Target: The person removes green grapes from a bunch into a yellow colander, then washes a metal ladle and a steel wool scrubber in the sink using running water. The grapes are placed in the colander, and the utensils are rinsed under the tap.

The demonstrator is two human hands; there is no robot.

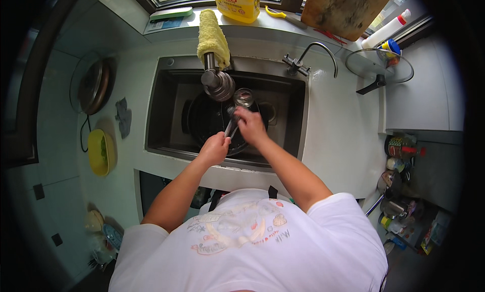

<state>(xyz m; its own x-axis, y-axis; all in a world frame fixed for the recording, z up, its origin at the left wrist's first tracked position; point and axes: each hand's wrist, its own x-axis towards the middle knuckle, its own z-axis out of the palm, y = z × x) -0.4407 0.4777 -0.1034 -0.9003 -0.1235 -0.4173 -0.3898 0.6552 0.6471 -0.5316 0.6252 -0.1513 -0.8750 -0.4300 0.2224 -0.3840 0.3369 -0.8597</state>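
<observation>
Over the sink, my left hand (214, 150) grips the lower end of a shiny long-handled metal utensil (229, 130). Higher up, the fingers of my right hand (251, 126) close around the same utensil and are slightly blurred. Just past those fingers is a round, shiny bowl-shaped piece (243, 97); whether it belongs to the utensil is hard to tell. Beneath both hands, a black pot (204, 119) sits in the dark sink (290, 121), partly hidden by them. The main faucet (218, 83), wrapped in a yellow towel (212, 38), reaches over the pot.
A slim curved tap (318, 45) stands at the sink's back right. On the sill are a yellow detergent jug (238, 4), a peeler (276, 12) and a cutting board (341, 11). Leftward lie a grey cloth (123, 117) and a yellow basin (108, 155). A glass lid (356, 66) leans at right.
</observation>
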